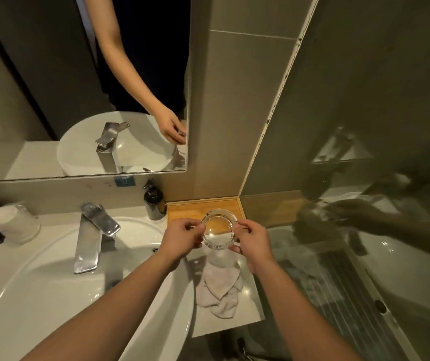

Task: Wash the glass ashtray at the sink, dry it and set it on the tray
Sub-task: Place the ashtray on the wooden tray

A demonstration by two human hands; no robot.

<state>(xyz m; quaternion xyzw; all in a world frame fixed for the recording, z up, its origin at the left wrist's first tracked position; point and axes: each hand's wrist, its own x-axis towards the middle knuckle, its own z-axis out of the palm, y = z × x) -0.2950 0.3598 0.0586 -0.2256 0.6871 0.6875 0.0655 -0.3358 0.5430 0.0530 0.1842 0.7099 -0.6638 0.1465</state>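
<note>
A round clear glass ashtray [219, 229] is held between both hands above the counter, just in front of the wooden tray [195, 208] in the corner. My left hand [181, 239] grips its left rim with the fingertips. My right hand [253, 242] pinches its right rim and underside. A crumpled pale towel [220, 290] lies on the counter right below the ashtray. The white sink basin [52, 295] curves away on the left, with a chrome faucet [94, 235] at its back.
A dark soap pump bottle [154, 201] stands left of the tray. A wrapped cup [13, 224] sits on its side at the far left. The mirror [78, 87] fills the wall above. A glass shower partition [352, 178] bounds the counter on the right.
</note>
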